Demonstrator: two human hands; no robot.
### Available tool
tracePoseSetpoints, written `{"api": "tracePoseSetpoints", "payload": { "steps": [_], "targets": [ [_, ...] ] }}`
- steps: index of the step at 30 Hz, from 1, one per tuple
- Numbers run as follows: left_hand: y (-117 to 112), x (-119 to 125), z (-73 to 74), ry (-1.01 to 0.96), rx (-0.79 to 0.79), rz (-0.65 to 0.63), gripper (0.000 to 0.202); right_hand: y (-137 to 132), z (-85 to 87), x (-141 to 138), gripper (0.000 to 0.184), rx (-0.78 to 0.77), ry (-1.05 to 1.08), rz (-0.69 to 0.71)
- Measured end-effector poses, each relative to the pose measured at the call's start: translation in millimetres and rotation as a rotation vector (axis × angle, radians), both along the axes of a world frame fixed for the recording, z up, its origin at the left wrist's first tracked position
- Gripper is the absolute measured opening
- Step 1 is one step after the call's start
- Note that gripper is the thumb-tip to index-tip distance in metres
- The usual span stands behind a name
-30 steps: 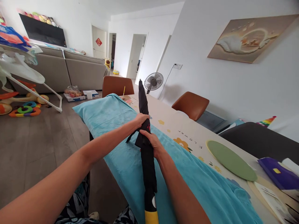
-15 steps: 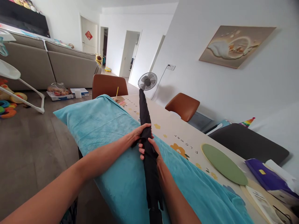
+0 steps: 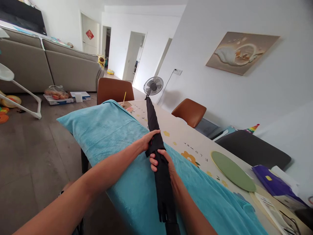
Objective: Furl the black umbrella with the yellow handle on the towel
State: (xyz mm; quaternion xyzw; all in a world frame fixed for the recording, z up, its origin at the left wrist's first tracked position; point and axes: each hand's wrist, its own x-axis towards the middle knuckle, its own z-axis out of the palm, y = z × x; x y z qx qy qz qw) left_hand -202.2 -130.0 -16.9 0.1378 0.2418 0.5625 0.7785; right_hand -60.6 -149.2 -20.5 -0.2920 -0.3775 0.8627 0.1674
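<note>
A long black folded umbrella slants away from me above the table, its narrow end pointing toward the fan. My left hand is closed around its upper part, thumb lying across the top. Just below it, my right hand grips the umbrella too, with fingers wrapped round from the right. Loose black fabric bunches between the two hands. Underneath lies a light blue plush cloth, spread along the near side of the table. The underside of the umbrella is hidden.
A green oval placemat and a purple packet lie on the right. Brown chairs and a dark grey chair surround the table. Beyond its far end stands a fan. A sofa is at the left.
The umbrella's lower part has shifted slightly right and down with my right hand. My left hand stays around the upper part, where the fabric now sits differently. The view has turned slightly.
</note>
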Motion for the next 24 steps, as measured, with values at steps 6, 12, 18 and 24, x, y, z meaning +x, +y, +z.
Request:
{"api": "tracePoseSetpoints", "payload": {
  "steps": [6, 12, 18, 24],
  "targets": [
    [20, -2, -5.0, -0.255, 0.162, 0.007, 0.014, -10, -0.1, -2, 0.035, -0.019, 0.196, 0.155],
    [23, -6, -4.3, -0.127, 0.119, 0.017, 0.015, -17, 9.2, -12, 0.031, 0.169, -0.131, -0.112],
    [29, -6, -5.6, -0.071, 0.037, 0.054, 0.022, -13, 15.6, -17, 0.033, 0.793, -0.482, -0.417],
    [28, -2, -7.7, -0.058, -0.074, 0.101, 0.016, -6, 10.7, -13, 0.034, 1.141, -0.582, -0.518]
  ]
}}
